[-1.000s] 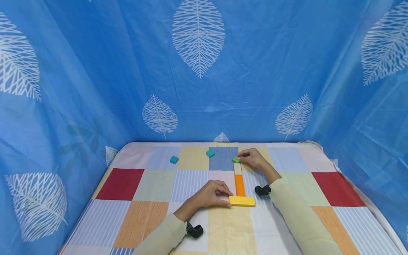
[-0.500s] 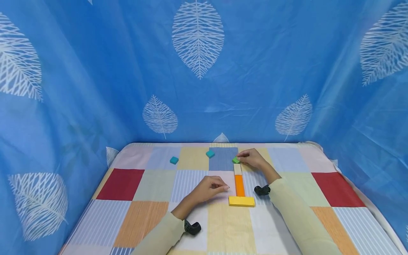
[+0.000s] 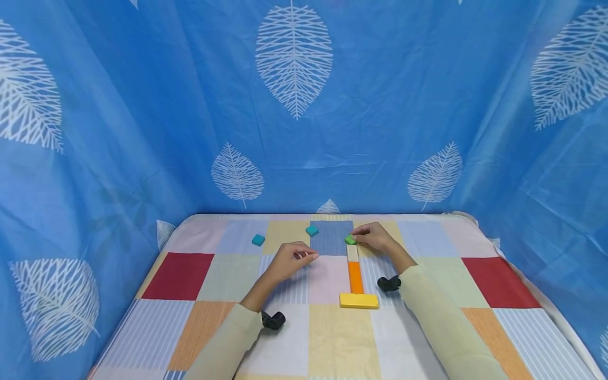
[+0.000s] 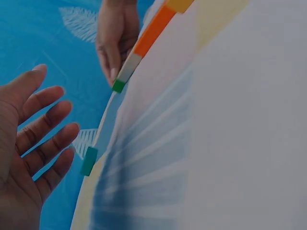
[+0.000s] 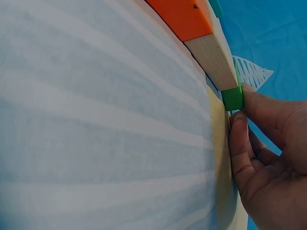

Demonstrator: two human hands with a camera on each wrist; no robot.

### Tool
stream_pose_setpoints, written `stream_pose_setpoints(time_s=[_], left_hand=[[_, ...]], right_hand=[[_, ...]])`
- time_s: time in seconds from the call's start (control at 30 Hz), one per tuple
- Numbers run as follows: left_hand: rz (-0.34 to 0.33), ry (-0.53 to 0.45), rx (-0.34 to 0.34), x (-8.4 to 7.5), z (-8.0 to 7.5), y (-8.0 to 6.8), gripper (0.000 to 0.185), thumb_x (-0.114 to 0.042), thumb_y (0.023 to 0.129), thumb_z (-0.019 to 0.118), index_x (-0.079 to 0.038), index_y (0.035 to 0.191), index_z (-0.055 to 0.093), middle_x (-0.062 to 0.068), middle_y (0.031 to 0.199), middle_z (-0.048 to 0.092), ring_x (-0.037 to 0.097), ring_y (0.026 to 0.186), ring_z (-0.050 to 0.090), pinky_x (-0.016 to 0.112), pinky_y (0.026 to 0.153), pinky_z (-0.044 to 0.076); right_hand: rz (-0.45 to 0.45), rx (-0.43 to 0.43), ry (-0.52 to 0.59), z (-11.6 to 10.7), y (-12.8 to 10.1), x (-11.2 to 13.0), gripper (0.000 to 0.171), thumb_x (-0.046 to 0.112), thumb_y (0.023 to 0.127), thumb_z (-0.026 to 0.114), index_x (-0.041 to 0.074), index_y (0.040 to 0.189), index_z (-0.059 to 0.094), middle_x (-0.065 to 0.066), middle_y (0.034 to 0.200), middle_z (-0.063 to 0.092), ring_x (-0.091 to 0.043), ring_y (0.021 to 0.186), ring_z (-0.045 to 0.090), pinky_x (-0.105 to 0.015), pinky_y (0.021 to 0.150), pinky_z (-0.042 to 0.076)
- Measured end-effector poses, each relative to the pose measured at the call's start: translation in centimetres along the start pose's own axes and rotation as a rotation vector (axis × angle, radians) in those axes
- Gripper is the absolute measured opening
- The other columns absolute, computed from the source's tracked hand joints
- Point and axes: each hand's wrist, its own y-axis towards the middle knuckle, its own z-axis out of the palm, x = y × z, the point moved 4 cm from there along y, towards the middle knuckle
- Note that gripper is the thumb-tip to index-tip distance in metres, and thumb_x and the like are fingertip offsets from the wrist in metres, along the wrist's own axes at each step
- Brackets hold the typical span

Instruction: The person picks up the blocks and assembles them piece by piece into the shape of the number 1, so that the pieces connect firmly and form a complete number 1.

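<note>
My right hand [image 3: 377, 236] has thumb and fingers at the small green block [image 3: 350, 239], pinching its right end. That green block [image 5: 233, 98] meets the end of a plain wooden block [image 5: 213, 55] in the right wrist view. Below the wooden block an orange block [image 3: 355, 277] continues the line, down to a long yellow block [image 3: 358, 301] lying crosswise. Off to the left, my left hand [image 3: 288, 260] is over the cloth, holding nothing. Its fingers are loosely spread in the left wrist view.
Two teal blocks lie toward the back: one teal block [image 3: 312, 230] beyond my left hand, another teal block [image 3: 258, 240] further left. A patchwork cloth [image 3: 223, 277] covers the table. Blue leaf-patterned curtains [image 3: 375, 121] stand behind and at both sides.
My left hand has let go of the yellow block's left end and moved left and away toward the teal blocks. My right hand has stayed at the green block.
</note>
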Motion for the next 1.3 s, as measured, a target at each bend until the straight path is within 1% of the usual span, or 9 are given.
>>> stream_pose_setpoints(time_s=[0.17, 0.23, 0.4, 0.57, 0.7, 0.8, 0.93, 1.1, 1.3], left_hand=[[-0.039, 0.008, -0.027, 0.3, -1.1, 1.1, 0.025, -0.025, 0.094, 0.076, -0.006, 0.110, 0.079, -0.002, 0.094, 0.072, 0.014, 0.083, 0.064, 0.030, 0.073, 0.056], [-0.060, 0.007, -0.036, 0.4, -1.5, 1.6, 0.026, -0.023, 0.092, 0.077, -0.007, 0.112, 0.078, 0.000, 0.096, 0.072, 0.016, 0.085, 0.065, 0.031, 0.075, 0.056], [-0.091, 0.019, -0.069, 0.9, -1.9, 2.8, 0.028, -0.020, 0.091, 0.079, -0.008, 0.116, 0.077, 0.007, 0.102, 0.071, 0.021, 0.090, 0.066, 0.036, 0.079, 0.056], [-0.099, 0.053, -0.109, 1.7, -2.2, 4.0, 0.035, -0.014, 0.088, 0.081, -0.005, 0.122, 0.074, 0.017, 0.110, 0.069, 0.028, 0.091, 0.065, 0.040, 0.076, 0.056], [-0.101, 0.095, -0.130, 2.0, -2.2, 4.7, 0.038, -0.012, 0.087, 0.082, -0.001, 0.122, 0.072, 0.020, 0.111, 0.067, 0.031, 0.087, 0.066, 0.038, 0.071, 0.056], [-0.122, 0.117, -0.131, 2.2, -2.1, 5.1, 0.039, -0.012, 0.086, 0.082, 0.001, 0.121, 0.072, 0.021, 0.110, 0.067, 0.032, 0.084, 0.066, 0.038, 0.067, 0.055], [-0.165, 0.119, -0.121, 2.6, -2.0, 5.6, 0.041, -0.012, 0.086, 0.082, 0.005, 0.122, 0.070, 0.023, 0.110, 0.067, 0.034, 0.087, 0.067, 0.042, 0.071, 0.057], [-0.210, 0.114, -0.114, 3.3, -1.5, 6.0, 0.045, -0.011, 0.085, 0.083, 0.006, 0.124, 0.069, 0.025, 0.112, 0.067, 0.037, 0.096, 0.069, 0.046, 0.082, 0.058], [-0.241, 0.129, -0.137, 4.5, -0.9, 6.3, 0.045, -0.012, 0.082, 0.085, 0.005, 0.121, 0.070, 0.022, 0.106, 0.071, 0.034, 0.094, 0.068, 0.046, 0.082, 0.057]], right_hand=[[0.012, -0.008, -0.004, 0.0, 0.1, -0.2, 0.024, 0.016, 0.096, 0.071, 0.001, 0.114, 0.076, -0.016, 0.113, 0.071, -0.020, 0.089, 0.061, -0.026, 0.072, 0.053], [0.014, -0.015, -0.006, 0.0, 0.1, -0.2, 0.024, 0.017, 0.097, 0.071, 0.002, 0.115, 0.076, -0.015, 0.114, 0.071, -0.021, 0.091, 0.061, -0.026, 0.073, 0.053], [0.019, -0.029, -0.013, 0.0, -0.2, -0.3, 0.024, 0.016, 0.097, 0.070, 0.002, 0.116, 0.075, -0.016, 0.116, 0.071, -0.023, 0.096, 0.062, -0.027, 0.076, 0.054], [0.001, -0.028, -0.009, -0.1, -0.2, -0.2, 0.024, 0.016, 0.097, 0.070, 0.001, 0.116, 0.075, -0.017, 0.116, 0.070, -0.023, 0.097, 0.062, -0.026, 0.076, 0.054], [0.011, -0.028, -0.012, 0.0, -0.1, -0.1, 0.024, 0.016, 0.097, 0.070, 0.000, 0.115, 0.075, -0.017, 0.115, 0.070, -0.022, 0.094, 0.061, -0.027, 0.074, 0.054], [0.017, -0.026, -0.018, 0.1, -0.1, -0.1, 0.024, 0.016, 0.097, 0.070, 0.000, 0.115, 0.076, -0.016, 0.114, 0.071, -0.022, 0.092, 0.061, -0.027, 0.074, 0.054], [0.019, -0.029, -0.018, 0.2, -0.1, 0.0, 0.023, 0.016, 0.097, 0.070, 0.001, 0.114, 0.076, -0.016, 0.114, 0.071, -0.022, 0.092, 0.061, -0.027, 0.073, 0.054], [0.014, -0.020, 0.002, 0.2, -0.2, 0.1, 0.024, 0.016, 0.097, 0.070, 0.001, 0.114, 0.075, -0.016, 0.114, 0.071, -0.020, 0.088, 0.062, -0.027, 0.072, 0.054], [0.018, -0.019, 0.003, 0.0, -0.2, 0.0, 0.025, 0.017, 0.097, 0.071, 0.001, 0.114, 0.075, -0.015, 0.112, 0.071, -0.017, 0.083, 0.061, -0.027, 0.070, 0.053]])
